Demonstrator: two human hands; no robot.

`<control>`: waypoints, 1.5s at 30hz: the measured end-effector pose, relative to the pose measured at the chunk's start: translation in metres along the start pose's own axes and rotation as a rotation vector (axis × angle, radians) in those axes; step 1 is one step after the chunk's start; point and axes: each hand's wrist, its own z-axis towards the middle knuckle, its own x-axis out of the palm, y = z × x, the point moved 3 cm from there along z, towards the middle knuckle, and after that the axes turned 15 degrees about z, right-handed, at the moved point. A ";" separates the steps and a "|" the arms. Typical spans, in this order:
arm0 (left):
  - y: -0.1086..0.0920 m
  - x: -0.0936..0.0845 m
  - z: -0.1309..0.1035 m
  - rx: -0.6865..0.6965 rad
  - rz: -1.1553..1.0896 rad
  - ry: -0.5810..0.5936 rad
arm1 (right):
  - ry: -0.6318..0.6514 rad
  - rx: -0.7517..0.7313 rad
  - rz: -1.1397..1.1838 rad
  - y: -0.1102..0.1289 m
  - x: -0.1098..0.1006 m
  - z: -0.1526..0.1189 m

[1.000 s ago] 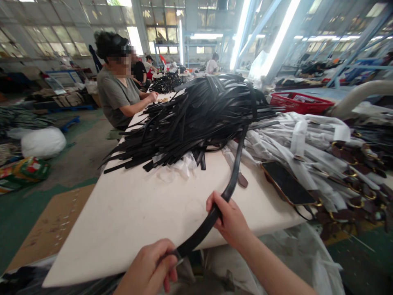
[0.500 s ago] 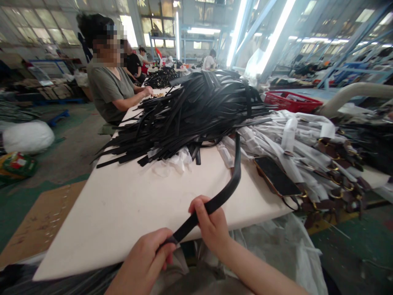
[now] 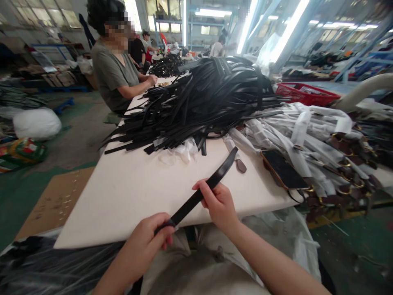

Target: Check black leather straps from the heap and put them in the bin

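Observation:
A long black strap [image 3: 211, 182] stretches from my lap up over the white table [image 3: 135, 196]. My left hand [image 3: 153, 237] pinches its near end at the table's front edge. My right hand [image 3: 219, 203] grips the strap further along, fingers wrapped around it. The strap's far tip lies free above the table, pointing toward a large heap of black straps [image 3: 202, 102] in the middle of the table.
White wrapped strips with brown belts and gold buckles [image 3: 319, 143] pile up at the right, a dark phone [image 3: 284, 170] lying on them. A red basket [image 3: 307, 93] stands behind. A seated person in a grey shirt [image 3: 115, 78] works at the table's left side.
The strap's far end has come out of the black heap and now lies free. Both hands kept hold of it; the strap is straighter than before.

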 end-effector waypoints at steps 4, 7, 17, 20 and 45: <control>-0.007 -0.006 0.006 0.047 -0.134 -0.014 | 0.241 -0.192 -0.235 0.009 0.035 -0.017; -0.002 -0.011 0.002 0.080 -0.222 -0.029 | 0.511 0.013 -0.058 0.001 0.054 -0.022; 0.016 -0.023 -0.018 0.033 -0.298 -0.038 | 0.442 0.365 0.306 -0.025 0.064 -0.011; 0.025 -0.035 -0.027 -0.017 -0.238 -0.025 | 0.196 0.300 0.491 -0.005 0.057 0.017; 0.060 -0.094 -0.115 -0.064 -0.179 -0.281 | 0.395 0.055 0.085 -0.026 0.168 -0.032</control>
